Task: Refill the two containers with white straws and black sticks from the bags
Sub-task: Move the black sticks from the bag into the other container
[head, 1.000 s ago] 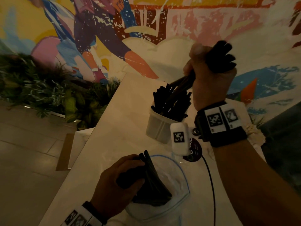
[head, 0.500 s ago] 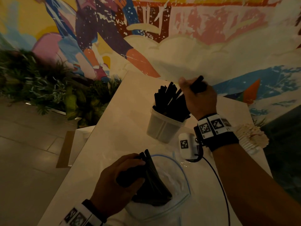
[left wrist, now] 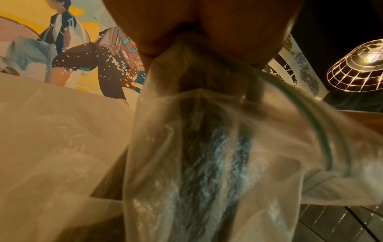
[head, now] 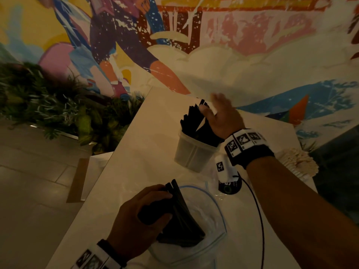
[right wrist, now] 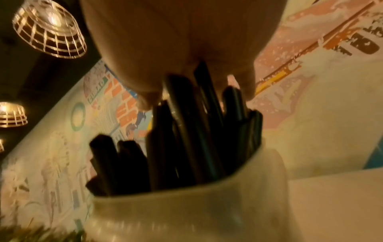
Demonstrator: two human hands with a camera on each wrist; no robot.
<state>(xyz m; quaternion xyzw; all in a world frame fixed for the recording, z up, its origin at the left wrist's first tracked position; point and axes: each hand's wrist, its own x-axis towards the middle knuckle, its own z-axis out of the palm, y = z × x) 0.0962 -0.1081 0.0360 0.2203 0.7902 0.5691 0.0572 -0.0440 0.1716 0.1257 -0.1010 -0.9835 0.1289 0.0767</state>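
A translucent container (head: 192, 154) stands mid-table, packed with upright black sticks (head: 191, 121). My right hand (head: 209, 105) is over them with fingers straight, the palm touching the stick tops; the right wrist view shows the sticks (right wrist: 186, 139) rising from the container (right wrist: 186, 212) to the palm. Nearer me, my left hand (head: 163, 202) grips a clear zip bag (head: 206, 206) around a bundle of black sticks (head: 182, 220). The left wrist view shows the bag (left wrist: 207, 163) hanging from the fingers. A pile of white straws (head: 299, 162) lies at the right, its container hidden.
The pale table (head: 139, 162) ends at a wall mural behind. Green plants (head: 58, 113) and tiled floor lie beyond its left edge. A black cable (head: 260, 220) runs from my right wrist across the table beside the bag.
My right hand came down with a handful of black sticks, put them in the container and let go; it now lies flat on their tops. The left hand has kept still.
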